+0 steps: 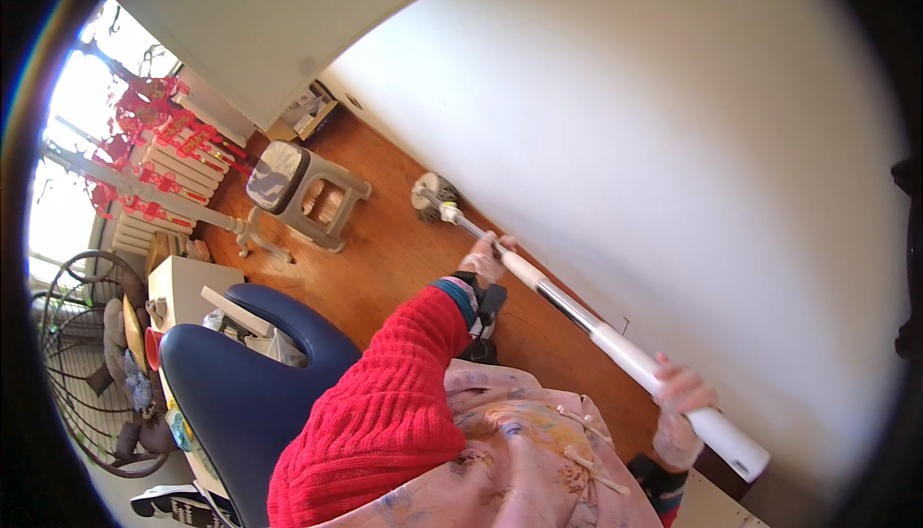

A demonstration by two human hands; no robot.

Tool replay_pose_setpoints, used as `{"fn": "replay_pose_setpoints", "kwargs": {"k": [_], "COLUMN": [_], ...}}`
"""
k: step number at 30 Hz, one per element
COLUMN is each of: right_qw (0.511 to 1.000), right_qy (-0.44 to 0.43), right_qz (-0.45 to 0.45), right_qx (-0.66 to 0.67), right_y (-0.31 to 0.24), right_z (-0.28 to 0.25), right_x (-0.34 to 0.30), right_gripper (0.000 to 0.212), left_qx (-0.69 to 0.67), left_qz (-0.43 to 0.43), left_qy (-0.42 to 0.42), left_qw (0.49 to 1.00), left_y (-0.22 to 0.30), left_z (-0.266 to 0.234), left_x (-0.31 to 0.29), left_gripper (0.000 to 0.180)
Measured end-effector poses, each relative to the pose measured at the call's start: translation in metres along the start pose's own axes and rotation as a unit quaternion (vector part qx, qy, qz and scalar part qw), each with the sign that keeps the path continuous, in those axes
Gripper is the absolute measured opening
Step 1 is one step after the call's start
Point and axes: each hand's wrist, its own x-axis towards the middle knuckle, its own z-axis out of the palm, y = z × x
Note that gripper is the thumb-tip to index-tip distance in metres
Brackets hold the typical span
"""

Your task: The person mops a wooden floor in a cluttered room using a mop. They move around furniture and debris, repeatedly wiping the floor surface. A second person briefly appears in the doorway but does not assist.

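Note:
A long mop (630, 355) with a thick white handle slants across the middle, from lower right to upper left. Its round head with greyish strands (444, 191) rests on the wooden floor, close to the foot of the wall. My left hand (488, 257) is closed round the handle's lower part, where the thin metal rod meets the white section. Higher up, near the handle's end, my right hand (681, 395) grips the thick white part, somewhat blurred. Both hands seem to wear thin clear gloves. A black device (488, 302) is strapped at my left wrist.
The white wall (673, 124) runs along the mop's right side. Left of it stand a plastic stool (312, 191) with a patterned seat, a coat-rack foot (252, 230), and a dark blue chair (231, 384). Beyond are a radiator (183, 172), red hanging decorations (173, 134) and a small box (312, 110).

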Motion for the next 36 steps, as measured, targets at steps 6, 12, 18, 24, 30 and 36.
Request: {"fn": "replay_pose_setpoints", "kwargs": {"k": [6,12,18,24,30,36], "right_qw": [0.992,0.986,0.995,0.994,0.98,0.989], "right_qy": [-0.128,-0.167,-0.094,0.018,0.048,0.082], "right_qz": [0.016,-0.02,0.011,-0.009,0.013,0.003], "right_qx": [0.006,0.004,-0.043,-0.106,-0.192,-0.122], "right_y": [-0.039,-0.01,-0.04,-0.105,-0.176,-0.242], "right_z": [-0.038,-0.019,-0.06,-0.107,-0.181,-0.229], "right_x": [0.004,0.027,0.007,-0.03,-0.08,-0.134], "right_gripper": [0.021,0.022,0.02,0.014,0.024,0.03], "left_qx": [-0.019,-0.012,-0.006,0.039,0.031,0.114], "left_qz": [0.049,0.052,-0.024,-0.155,-0.309,-0.452], "left_qy": [0.0,0.016,0.029,-0.022,0.025,-0.111], "left_qw": [0.999,0.998,0.999,0.987,0.95,0.878], "left_y": [-0.04,-0.026,-0.081,-0.16,-0.24,-0.3], "left_z": [0.043,0.055,0.06,0.08,0.099,0.098], "left_x": [-0.075,-0.087,-0.096,-0.155,-0.213,-0.252], "left_gripper": [0.029,0.026,0.026,0.029,0.026,0.028]}}
